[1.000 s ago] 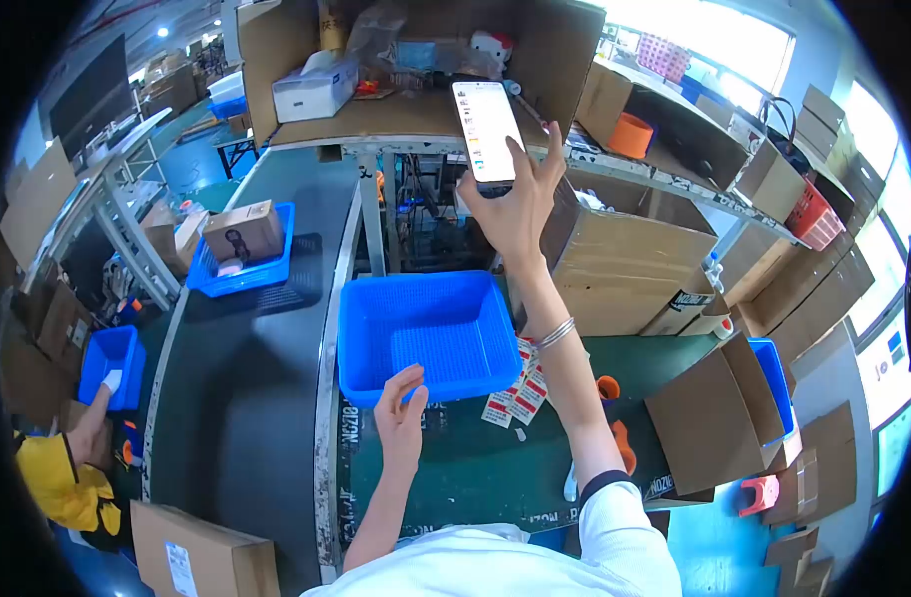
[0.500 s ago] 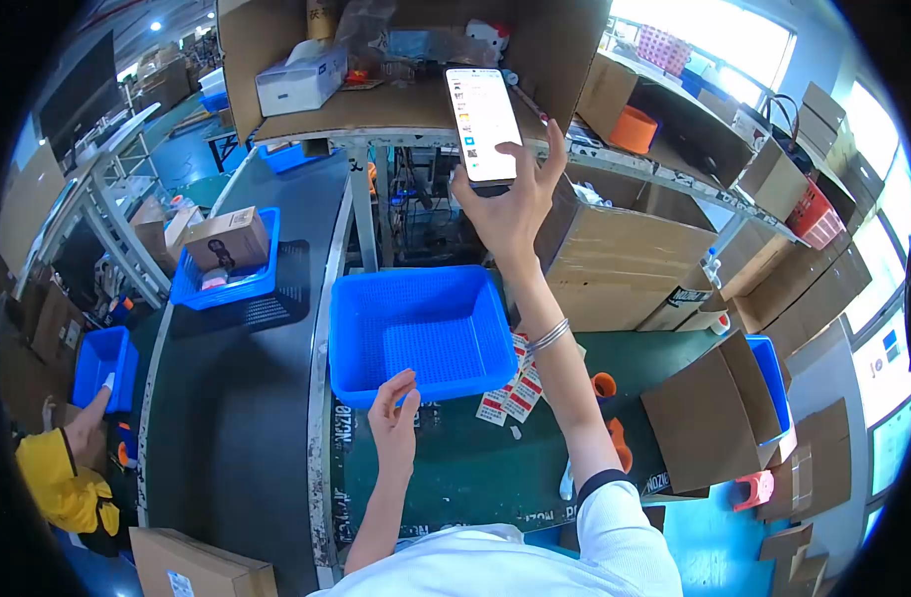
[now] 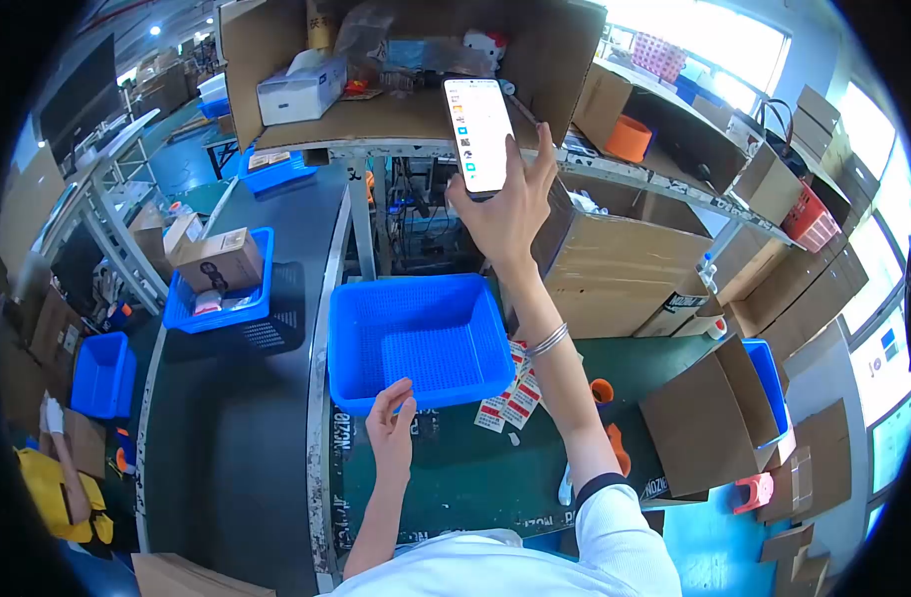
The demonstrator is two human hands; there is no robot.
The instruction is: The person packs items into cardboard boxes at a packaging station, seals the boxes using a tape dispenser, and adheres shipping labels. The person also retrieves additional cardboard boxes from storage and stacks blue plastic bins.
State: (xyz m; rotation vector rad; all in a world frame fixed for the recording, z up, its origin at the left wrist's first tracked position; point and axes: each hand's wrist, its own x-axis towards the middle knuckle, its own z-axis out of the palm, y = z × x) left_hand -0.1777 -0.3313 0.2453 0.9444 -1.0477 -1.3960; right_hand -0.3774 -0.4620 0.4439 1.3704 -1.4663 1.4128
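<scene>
A white-screened phone (image 3: 478, 134) stands upright at the front edge of the cardboard shelf. My right hand (image 3: 510, 204) is at its lower right, fingers spread, with the thumb by the phone's lower edge and a finger near the screen. An empty blue basket (image 3: 421, 338) sits on the green bench below. My left hand (image 3: 390, 423) is at the basket's near rim, its fingers curved and the thumb apart, with nothing visible in it. Red and white printed slips (image 3: 516, 398) lie partly beneath the basket's right side.
A belt (image 3: 242, 428) on the left carries a blue basket with a box (image 3: 219, 261) and, farther back, another basket (image 3: 276, 174). A person in yellow (image 3: 63, 497) is at far left. Cardboard boxes (image 3: 709, 423) and orange rings (image 3: 602, 391) are at right.
The belt's baskets have come nearer, and the far one has come into view. The phone's list has scrolled. The other person's hand has left the far-left basket. My left hand has hardly moved.
</scene>
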